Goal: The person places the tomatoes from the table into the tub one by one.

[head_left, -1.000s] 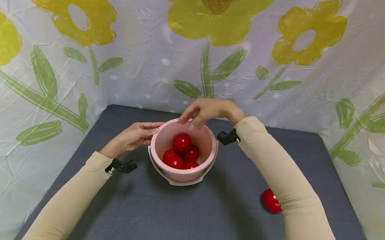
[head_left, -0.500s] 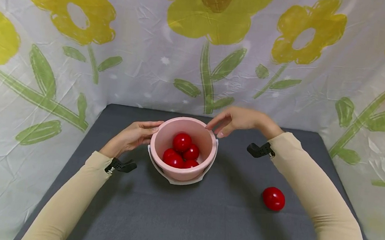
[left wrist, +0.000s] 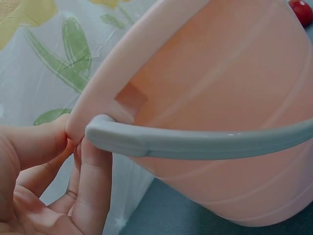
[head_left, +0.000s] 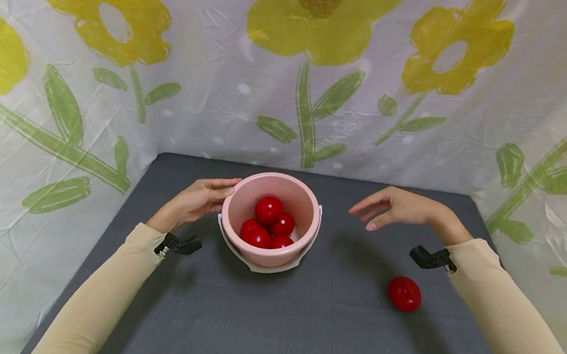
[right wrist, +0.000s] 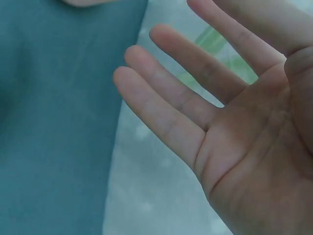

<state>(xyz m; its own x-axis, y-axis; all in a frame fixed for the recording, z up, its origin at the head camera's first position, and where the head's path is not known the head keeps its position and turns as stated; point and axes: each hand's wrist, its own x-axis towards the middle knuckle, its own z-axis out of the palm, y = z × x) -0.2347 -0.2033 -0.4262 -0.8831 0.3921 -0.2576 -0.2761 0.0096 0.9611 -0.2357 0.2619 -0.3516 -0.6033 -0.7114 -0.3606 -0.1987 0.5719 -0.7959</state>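
Note:
A pink bucket (head_left: 266, 259) with a pale handle (left wrist: 215, 144) stands near the middle of the table, its mouth tipped toward me. Several glossy red tomatoes (head_left: 268, 210) lie together inside it. At the bucket's left side my left hand (head_left: 194, 201) pinches the rim, thumb on one side and fingers beneath, beside the handle's joint in the left wrist view. My right hand (head_left: 403, 207) hovers over the table to the right of the bucket, fingers spread and nothing in them. Below it on the cloth lies a single red tomato (head_left: 404, 294), apart from the hand.
Dark grey cloth (head_left: 268, 335) covers the table. A white curtain (head_left: 208, 107) printed with yellow flowers hangs behind and along both sides. Black wrist straps with mounts (head_left: 429, 258) sit over the beige sleeves (head_left: 511, 313).
My right hand has moved from above the bucket's mouth to the right and toward me, uncovering the lone tomato. My left hand and the bucket have stayed in place.

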